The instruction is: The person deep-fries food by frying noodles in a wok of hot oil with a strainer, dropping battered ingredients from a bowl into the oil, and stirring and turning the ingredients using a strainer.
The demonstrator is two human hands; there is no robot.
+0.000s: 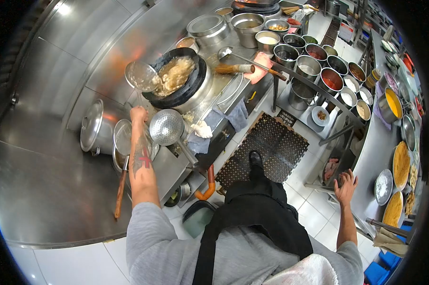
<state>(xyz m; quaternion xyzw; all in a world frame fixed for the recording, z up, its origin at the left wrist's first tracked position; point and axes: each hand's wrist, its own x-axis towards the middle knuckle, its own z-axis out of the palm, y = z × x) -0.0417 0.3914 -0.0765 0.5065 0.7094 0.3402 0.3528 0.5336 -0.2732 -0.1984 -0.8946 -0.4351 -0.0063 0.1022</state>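
My left hand is closed round the handle of a round skimmer, which tilts at the left rim of a wok. Pale brown, frothing liquid fills the wok's middle. A perforated ladle lies right of my left forearm, its handle pointing toward me. Under that forearm rests a mesh strainer, and a wooden handle sticks out below. My right hand is held out with fingers apart and nothing in it, near the edge of the steel counter on the right.
A lidded pot stands on the left. Several metal containers of sauces and seasonings fill the rack at upper right. A brush lies beside the stove. A perforated black mat covers the floor under my foot. Trays of golden food sit far right.
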